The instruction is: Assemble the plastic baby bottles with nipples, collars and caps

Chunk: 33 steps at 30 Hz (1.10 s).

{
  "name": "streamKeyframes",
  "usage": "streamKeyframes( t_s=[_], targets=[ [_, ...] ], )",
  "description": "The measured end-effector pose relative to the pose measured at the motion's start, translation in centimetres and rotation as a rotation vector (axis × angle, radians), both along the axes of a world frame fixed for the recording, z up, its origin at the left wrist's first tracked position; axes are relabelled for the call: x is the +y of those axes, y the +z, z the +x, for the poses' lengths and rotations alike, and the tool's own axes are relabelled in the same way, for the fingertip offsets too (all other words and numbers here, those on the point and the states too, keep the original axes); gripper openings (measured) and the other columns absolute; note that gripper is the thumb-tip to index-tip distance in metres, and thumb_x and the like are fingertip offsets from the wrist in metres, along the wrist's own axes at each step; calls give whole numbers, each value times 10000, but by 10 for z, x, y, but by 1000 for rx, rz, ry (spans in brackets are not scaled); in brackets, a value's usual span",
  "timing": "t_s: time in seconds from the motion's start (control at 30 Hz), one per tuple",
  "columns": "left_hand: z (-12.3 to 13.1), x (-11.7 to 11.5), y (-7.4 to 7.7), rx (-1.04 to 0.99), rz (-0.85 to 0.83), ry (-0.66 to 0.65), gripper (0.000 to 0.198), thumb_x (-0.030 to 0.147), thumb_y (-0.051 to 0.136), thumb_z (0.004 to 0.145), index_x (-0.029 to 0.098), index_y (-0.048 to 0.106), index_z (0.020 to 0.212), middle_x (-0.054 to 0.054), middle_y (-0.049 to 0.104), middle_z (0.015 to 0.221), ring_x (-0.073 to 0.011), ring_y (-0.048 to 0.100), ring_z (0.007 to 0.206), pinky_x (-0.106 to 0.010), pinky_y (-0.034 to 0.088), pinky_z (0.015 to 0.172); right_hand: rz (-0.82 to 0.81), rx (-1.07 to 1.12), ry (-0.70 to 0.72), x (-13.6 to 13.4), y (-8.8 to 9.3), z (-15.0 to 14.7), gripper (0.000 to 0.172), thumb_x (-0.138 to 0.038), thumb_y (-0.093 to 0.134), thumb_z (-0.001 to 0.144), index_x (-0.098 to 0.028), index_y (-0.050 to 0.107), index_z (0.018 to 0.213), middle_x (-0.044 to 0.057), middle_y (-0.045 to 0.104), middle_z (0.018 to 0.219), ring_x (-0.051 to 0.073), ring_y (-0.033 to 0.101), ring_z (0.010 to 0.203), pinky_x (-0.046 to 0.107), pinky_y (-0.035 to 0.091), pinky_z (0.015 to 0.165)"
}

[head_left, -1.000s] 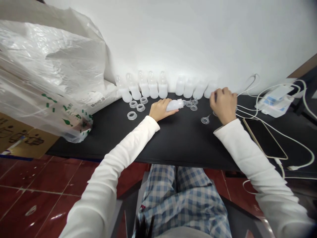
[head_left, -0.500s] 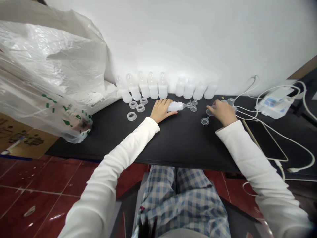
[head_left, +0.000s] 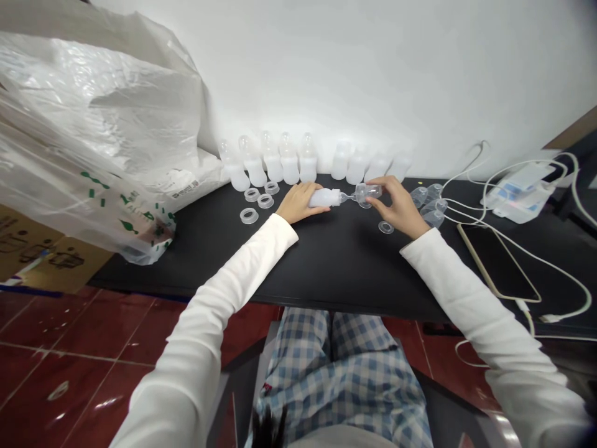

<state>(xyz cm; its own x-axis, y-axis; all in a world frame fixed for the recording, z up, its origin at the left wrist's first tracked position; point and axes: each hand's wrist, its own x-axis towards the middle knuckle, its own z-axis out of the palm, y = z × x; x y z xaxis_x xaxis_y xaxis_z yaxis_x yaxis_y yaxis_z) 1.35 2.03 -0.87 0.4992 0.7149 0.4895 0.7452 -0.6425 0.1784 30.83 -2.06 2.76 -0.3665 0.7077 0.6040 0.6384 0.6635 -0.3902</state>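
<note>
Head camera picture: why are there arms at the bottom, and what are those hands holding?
This picture comes from a camera worn on a person's head, looking forward and down, so those arms are the person's own. The left hand holds a small white plastic bottle, and the right hand holds a clear plastic piece. On the black table stands a row of white bottles. Clear rings lie near them, and more clear pieces lie to the right.
</note>
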Motion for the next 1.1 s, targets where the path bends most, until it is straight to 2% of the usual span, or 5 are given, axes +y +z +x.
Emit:
streamKeyframes(
  t_s=[0.27, 0.53, 0.7, 1.1],
  targets=[
    [5, -3, -2, -5, 32, -75, 590, 618, 709, 866, 156, 628, 1224, -135, 726, 1174, -292, 684, 1060, -408, 488, 940, 5, -58, 152, -8, -15, -18, 319, -374, 611, 985, -252, 597, 1280, 111, 666, 1224, 286, 652, 1141, 464, 546, 1004],
    [5, -1, -6, 19, 100, -133, 635, 682, 675, 861, 146, 650, 1203, -129, 743, 1088, -273, 702, 979, -392, 499, 880, 82, -25, 182, -9, -33, -31, 306, -292, 582, 1002, -255, 592, 1306, 131, 657, 1309, 293, 637, 1242, 514, 526, 1082],
    [4, 1, -9, -1, 128, -133, 657, 706, 688, 835, 143, 663, 1174, -131, 755, 1075, -263, 721, 951, -380, 519, 860, 99, 44, 172, -8, -39, -30, 284, -342, 614, 997, -253, 639, 1266, 121, 691, 1302, 280, 658, 1236, 486, 541, 1080],
    [6, -1, -14, -3, 204, -135, 711, 735, 684, 813, 123, 682, 1174, -151, 770, 1037, -263, 740, 926, -381, 558, 833, 37, 62, 134, -3, -43, -26, 407, -482, 600, 994, -251, 660, 1323, 115, 730, 1256, 279, 695, 1144, 470, 568, 1022]
  ],
)
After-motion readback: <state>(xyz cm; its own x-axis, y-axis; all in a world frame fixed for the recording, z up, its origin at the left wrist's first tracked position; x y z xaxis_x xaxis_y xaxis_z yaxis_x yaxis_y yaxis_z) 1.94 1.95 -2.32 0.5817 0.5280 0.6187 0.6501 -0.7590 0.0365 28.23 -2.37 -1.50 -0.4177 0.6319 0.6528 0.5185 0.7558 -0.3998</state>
